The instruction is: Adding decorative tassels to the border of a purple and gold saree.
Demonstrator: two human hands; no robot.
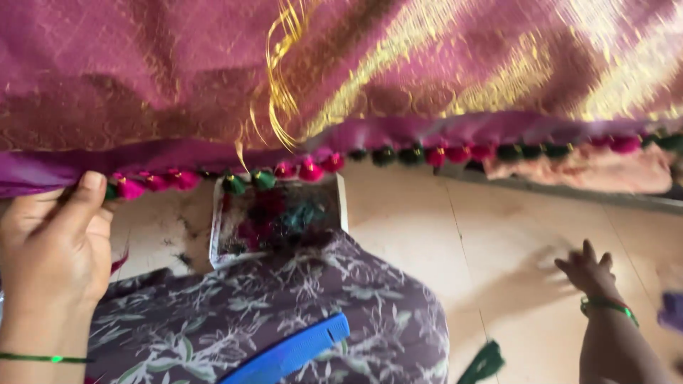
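Beside the left hand (53, 245), pinched shut on the tasselled hem (153, 180), loose gold threads (281, 78) could be snagged; the right hand (588, 270) lies spread, empty.

The tray (341, 206) is half hidden behind the knee, and the right hand (587, 270) is blurred.

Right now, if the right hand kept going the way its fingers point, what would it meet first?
The right hand, fingers spread, points up and left over the bare floor. Nothing lies close ahead; farther on hangs the tasselled cloth edge, though depth is hard to judge.
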